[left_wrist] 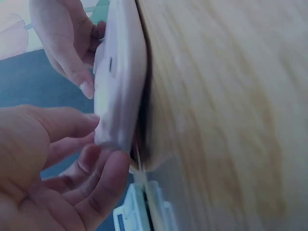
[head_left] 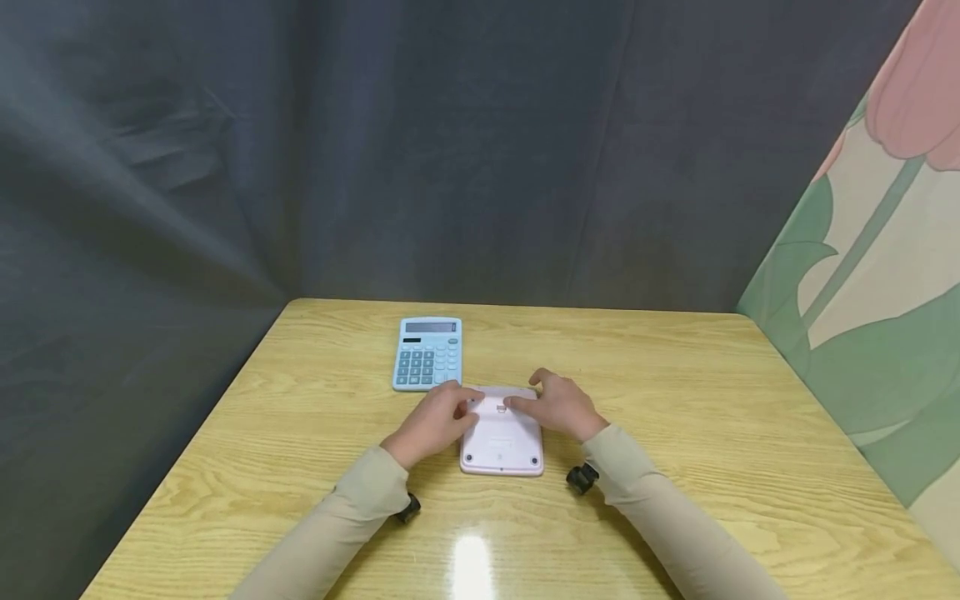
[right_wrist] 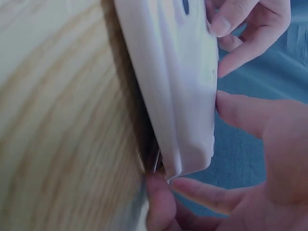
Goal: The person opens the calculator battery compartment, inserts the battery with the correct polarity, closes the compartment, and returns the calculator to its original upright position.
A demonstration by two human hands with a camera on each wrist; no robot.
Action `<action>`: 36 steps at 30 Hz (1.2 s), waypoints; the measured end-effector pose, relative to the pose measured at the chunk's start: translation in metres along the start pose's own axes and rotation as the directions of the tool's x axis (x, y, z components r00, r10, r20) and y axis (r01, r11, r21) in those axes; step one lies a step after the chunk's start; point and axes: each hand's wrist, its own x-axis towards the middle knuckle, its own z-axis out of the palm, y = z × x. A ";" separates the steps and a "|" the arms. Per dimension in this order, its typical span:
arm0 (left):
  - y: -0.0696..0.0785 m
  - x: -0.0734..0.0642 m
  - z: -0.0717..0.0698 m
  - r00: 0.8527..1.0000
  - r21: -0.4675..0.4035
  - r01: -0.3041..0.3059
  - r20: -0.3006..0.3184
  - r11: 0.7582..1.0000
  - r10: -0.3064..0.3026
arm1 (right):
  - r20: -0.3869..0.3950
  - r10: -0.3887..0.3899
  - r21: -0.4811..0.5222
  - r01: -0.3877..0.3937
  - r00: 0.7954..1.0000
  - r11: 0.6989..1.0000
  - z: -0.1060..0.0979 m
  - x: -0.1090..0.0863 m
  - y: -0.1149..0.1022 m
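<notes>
A pale pink calculator (head_left: 501, 442) lies face down on the table, its back with small dark feet uppermost. My left hand (head_left: 437, 417) is at its far left corner. In the left wrist view the thumb of that hand touches the back, while curled fingers meet the corner's edge. My right hand (head_left: 562, 406) holds the far right part, thumb on the back near a small latch (head_left: 501, 408). Fingers of the right hand (right_wrist: 284, 144) bend around the far edge in the right wrist view. The calculator's keys and display are hidden underneath.
A light blue calculator (head_left: 427, 354) lies face up beyond my left hand, its display showing. The wood-grain table (head_left: 675, 375) ends at a dark curtain (head_left: 450, 150) behind. A flower-patterned surface (head_left: 885, 333) borders the right side.
</notes>
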 end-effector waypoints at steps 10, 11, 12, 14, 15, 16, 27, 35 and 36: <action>0.025 -0.009 0.000 0.999 -0.015 0.038 0.000 0.999 -0.038 | 0.040 0.018 0.053 -0.020 0.999 0.998 -0.003 -0.004 0.006; 0.027 -0.010 0.000 0.999 -0.004 0.040 0.004 0.999 -0.040 | 0.032 0.014 0.060 -0.016 0.999 0.998 -0.004 -0.004 0.005; 0.030 -0.011 0.000 0.999 0.006 0.041 0.006 0.999 -0.041 | 0.023 0.013 0.068 -0.014 1.000 0.998 -0.004 -0.004 0.004; 0.035 -0.013 0.001 0.999 0.019 0.036 -0.001 0.999 -0.036 | 0.000 0.004 0.091 -0.004 1.000 0.996 -0.005 -0.005 0.002; 0.037 -0.013 0.000 0.999 0.022 0.032 -0.006 0.999 -0.032 | -0.012 -0.005 0.103 0.006 1.000 0.995 -0.006 -0.006 0.000; 0.039 -0.014 0.000 1.000 0.025 0.028 -0.014 0.999 -0.028 | -0.027 -0.015 0.114 0.018 1.000 0.993 -0.006 -0.007 -0.002; 0.047 -0.014 -0.006 0.992 -0.013 0.079 -0.098 0.997 -0.080 | -0.229 -0.235 0.199 0.282 0.944 0.939 -0.013 -0.020 -0.024; 0.042 -0.011 -0.013 0.987 -0.156 0.057 -0.141 0.986 -0.079 | -0.339 -0.377 0.197 0.457 0.862 0.867 -0.010 -0.025 -0.033; 0.042 -0.010 -0.014 0.987 -0.193 0.057 -0.135 0.979 -0.084 | -0.342 -0.397 0.200 0.479 0.852 0.855 -0.010 -0.025 -0.033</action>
